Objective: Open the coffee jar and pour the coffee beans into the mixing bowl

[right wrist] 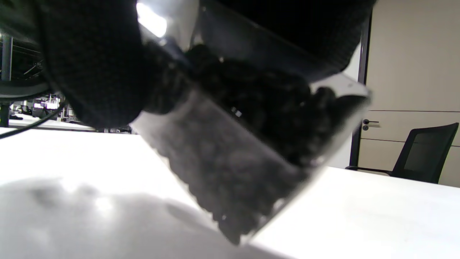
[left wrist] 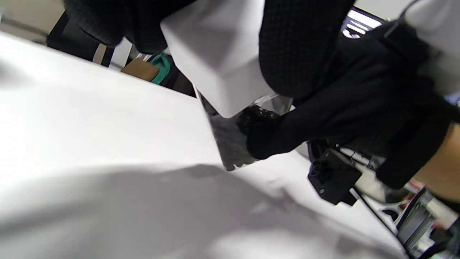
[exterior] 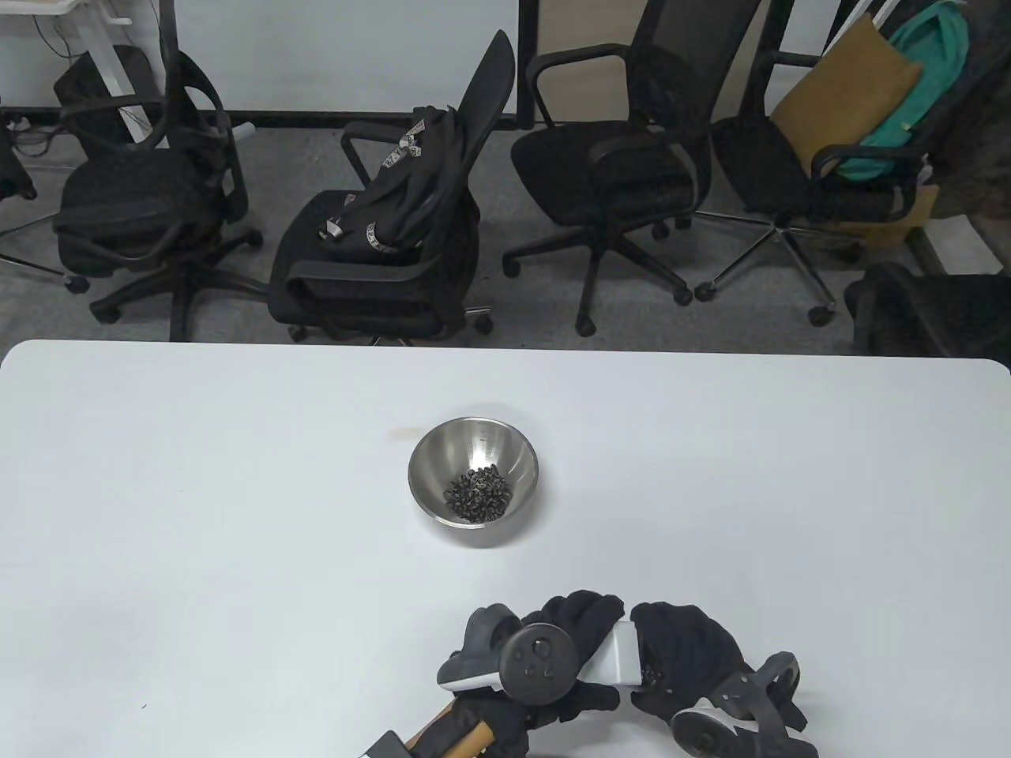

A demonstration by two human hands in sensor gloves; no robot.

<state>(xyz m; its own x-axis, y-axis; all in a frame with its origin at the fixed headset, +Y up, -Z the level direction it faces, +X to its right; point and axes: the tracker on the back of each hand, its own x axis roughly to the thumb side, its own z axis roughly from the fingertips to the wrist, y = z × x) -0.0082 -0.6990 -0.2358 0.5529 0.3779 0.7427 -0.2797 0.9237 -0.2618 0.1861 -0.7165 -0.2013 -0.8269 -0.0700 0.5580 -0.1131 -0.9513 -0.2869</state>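
Note:
A steel mixing bowl point(exterior: 505, 450) stands mid-table with a small heap of coffee beans point(exterior: 476, 494) in it. Near the front edge both hands hold the coffee jar point(exterior: 649, 671), a clear square jar with dark beans and a white lid point(exterior: 612, 655). It lies tilted, lid toward the left. My left hand point(exterior: 584, 624) grips the lid point(left wrist: 215, 57), fingers curled over it. My right hand point(exterior: 683, 643) grips the clear body point(right wrist: 233, 172), whose lower corner is close to the table. The lid sits on the jar point(left wrist: 230, 144).
The white table point(exterior: 197, 474) spreads wide on both sides of the bowl. Several black office chairs point(exterior: 379, 237) stand beyond its far edge, one with a backpack on it. The bowl is about a hand's length beyond the jar.

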